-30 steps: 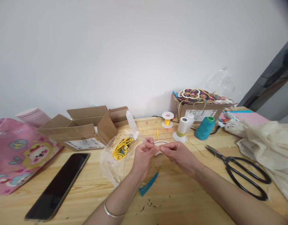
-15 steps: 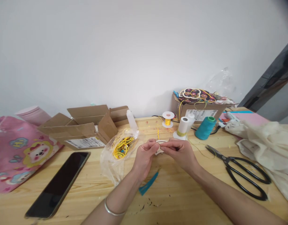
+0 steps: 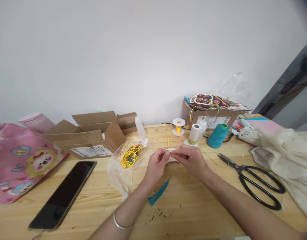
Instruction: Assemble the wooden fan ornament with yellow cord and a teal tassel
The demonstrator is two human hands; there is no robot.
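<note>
My left hand [image 3: 157, 163] and my right hand [image 3: 190, 161] meet fingertip to fingertip at the middle of the table, each closed in a pinch. Whatever fine thing they grip is too small to make out. Around and under the fingertips shows a pale, curved flat piece [image 3: 172, 160], partly hidden by the fingers. From its far side a short yellow cord [image 3: 168, 141] runs away across the wood. Closer to me lies a teal tassel [image 3: 158, 194], just right of my left forearm.
Left are a phone [image 3: 63, 195], an open cardboard box [image 3: 83, 139] and a plastic bag [image 3: 119, 171] with yellow cord. Right are thread spools, including a teal cone [image 3: 217, 135], black-handled scissors [image 3: 258, 182] and cream cloth [image 3: 273, 155]. A filled box [image 3: 215, 120] stands behind the spools.
My fingers have shifted slightly over the pale piece, and more of its lower edge shows below them. Both hands stay pinched together. The whole view has moved a little.
</note>
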